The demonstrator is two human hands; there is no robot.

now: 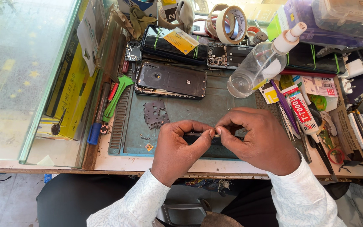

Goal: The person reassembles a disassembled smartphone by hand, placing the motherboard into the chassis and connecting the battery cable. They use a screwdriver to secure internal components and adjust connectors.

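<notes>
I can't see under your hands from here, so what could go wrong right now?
1. Both hands, left hand and right hand, pinch the thin dark phone part edge-on; it might flex or slip.
2. Tiny loose parts lie by the left hand and could get swept off the mat.
3. The tilted clear bottle could topple.

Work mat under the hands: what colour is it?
Dull grey-green work mat, seen best in the head view.

A thin dark phone frame [198,136] lies flat and edge-on above the green work mat [198,109], pinched at its middle.
</notes>
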